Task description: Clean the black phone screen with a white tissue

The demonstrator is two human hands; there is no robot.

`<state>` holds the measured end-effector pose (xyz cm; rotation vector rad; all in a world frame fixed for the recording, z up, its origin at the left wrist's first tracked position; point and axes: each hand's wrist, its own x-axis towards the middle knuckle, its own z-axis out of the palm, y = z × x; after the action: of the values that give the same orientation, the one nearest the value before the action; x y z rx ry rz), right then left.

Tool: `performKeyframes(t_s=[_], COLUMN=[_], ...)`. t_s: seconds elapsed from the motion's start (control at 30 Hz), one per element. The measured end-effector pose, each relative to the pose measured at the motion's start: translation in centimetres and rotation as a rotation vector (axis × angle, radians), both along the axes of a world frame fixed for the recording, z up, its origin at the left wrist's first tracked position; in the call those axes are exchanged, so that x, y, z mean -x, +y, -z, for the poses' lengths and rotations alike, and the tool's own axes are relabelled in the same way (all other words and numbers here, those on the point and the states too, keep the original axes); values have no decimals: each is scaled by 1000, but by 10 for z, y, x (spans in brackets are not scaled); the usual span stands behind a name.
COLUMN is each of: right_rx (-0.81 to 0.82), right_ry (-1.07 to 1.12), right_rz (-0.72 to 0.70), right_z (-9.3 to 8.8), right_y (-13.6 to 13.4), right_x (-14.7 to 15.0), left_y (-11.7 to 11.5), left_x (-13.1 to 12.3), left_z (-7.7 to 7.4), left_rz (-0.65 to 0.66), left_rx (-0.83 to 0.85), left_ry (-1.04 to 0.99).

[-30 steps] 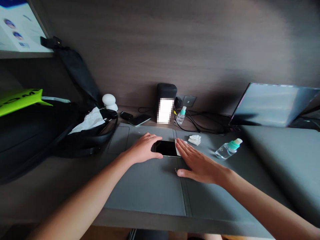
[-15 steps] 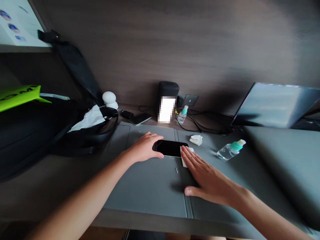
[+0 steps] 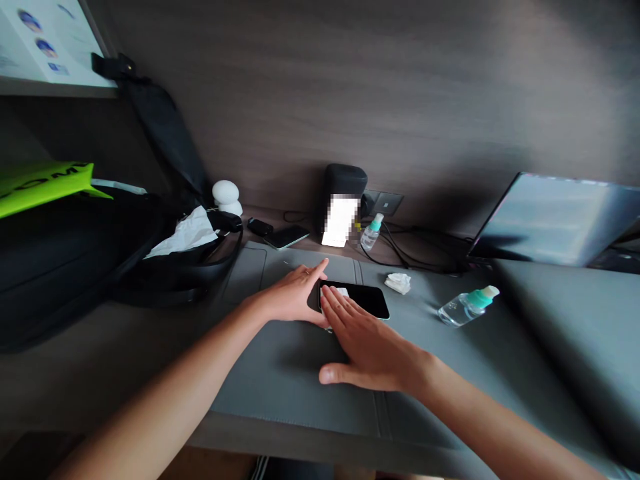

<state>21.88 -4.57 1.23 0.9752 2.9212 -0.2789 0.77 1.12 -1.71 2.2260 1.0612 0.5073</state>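
Observation:
A black-screened phone (image 3: 369, 299) lies flat on the grey desk mat (image 3: 300, 380). My left hand (image 3: 293, 295) is at its left end, thumb and fingers spread around that end, index finger raised. Whether those fingertips touch the phone I cannot tell. My right hand (image 3: 367, 340) lies flat with fingers stretched out, pressing a white wipe (image 3: 343, 291) onto the phone's left part. Most of the wipe is hidden under the fingers, and the right thumb sticks out to the left above the mat.
A crumpled white tissue (image 3: 399, 283) and a tilted spray bottle (image 3: 467, 307) are on the right. Behind stand a small spray bottle (image 3: 372, 233), a black speaker (image 3: 345, 177), and a second phone (image 3: 287, 237). A black bag (image 3: 75, 267) fills the left; a laptop (image 3: 555, 220) is far right.
My right hand has slid left with the wipe, from the phone's right end to its left end. The left hand's index finger has lifted and its grip around the phone's end has loosened.

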Motion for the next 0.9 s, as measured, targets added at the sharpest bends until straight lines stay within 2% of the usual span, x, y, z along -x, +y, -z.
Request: performKeyframes(t_s=[0.2, 0.4, 0.7, 0.9], right_rx=[-7, -7, -93, -103], right_ry=[35, 19, 23, -28], right_rz=[-8, 29, 28, 118], right_z=[1, 3, 12, 10], right_y=[17, 30, 30, 23], right_x=[6, 3, -42, -71], left_y=[3, 2, 2, 3], left_x=[4, 3, 0, 1], left_z=[3, 3, 4, 6], left_rz=[9, -18, -18, -25], left_rx=[4, 24, -9, 11], left_ry=[-44, 2, -14, -17])
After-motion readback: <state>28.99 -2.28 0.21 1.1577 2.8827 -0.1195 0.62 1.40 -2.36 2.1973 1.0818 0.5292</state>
